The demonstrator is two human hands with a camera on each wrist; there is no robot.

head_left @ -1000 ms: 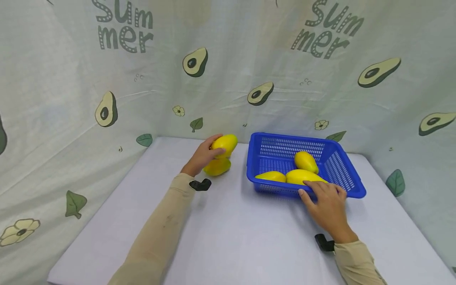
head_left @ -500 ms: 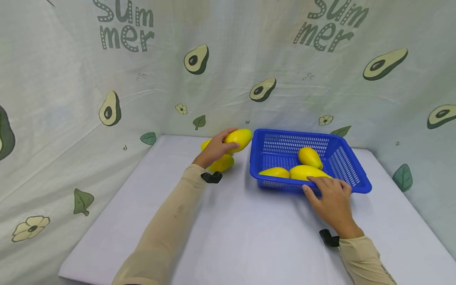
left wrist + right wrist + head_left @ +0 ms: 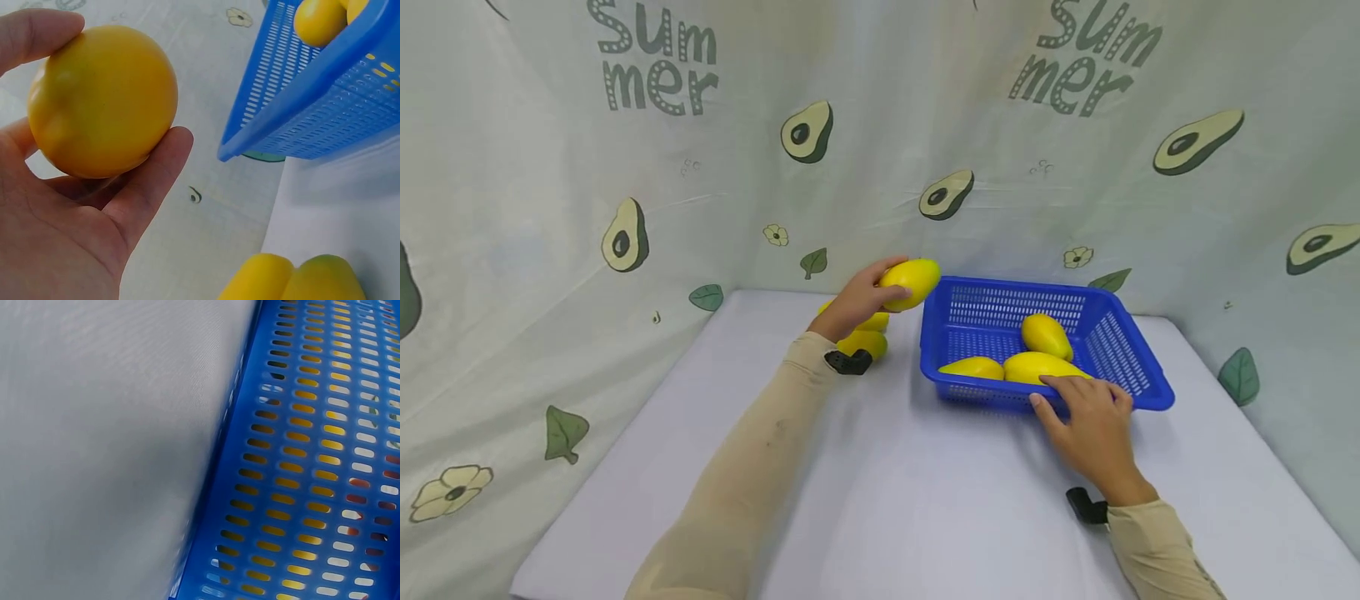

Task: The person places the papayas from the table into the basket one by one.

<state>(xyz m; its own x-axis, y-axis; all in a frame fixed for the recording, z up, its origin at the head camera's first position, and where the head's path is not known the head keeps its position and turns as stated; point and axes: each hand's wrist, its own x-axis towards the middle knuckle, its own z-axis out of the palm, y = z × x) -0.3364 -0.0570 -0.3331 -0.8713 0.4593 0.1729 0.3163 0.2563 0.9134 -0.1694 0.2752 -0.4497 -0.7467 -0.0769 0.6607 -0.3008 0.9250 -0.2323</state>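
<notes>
My left hand (image 3: 859,302) holds a yellow mango (image 3: 913,283) in the air, just left of the blue plastic basket (image 3: 1015,284). In the left wrist view the fingers and thumb wrap around that mango (image 3: 103,103), seen end-on. Two more mangoes (image 3: 867,343) lie on the table below this hand, partly hidden by it. At the basket's front rim my right hand (image 3: 1093,433) grips with its fingers over the edge and its thumb outside. Three mangoes (image 3: 1047,336) lie in the basket, two against the front wall. The right wrist view shows only the slotted basket wall (image 3: 219,487) and cloth.
A white cloth covers the table (image 3: 910,500). Behind it hangs a curtain (image 3: 865,167) printed with avocados, leaves and lettering, close to the back of the basket.
My left hand has lifted the mango off the others and carried it right and up toward the basket's left rim. The right hand stays on the front rim.
</notes>
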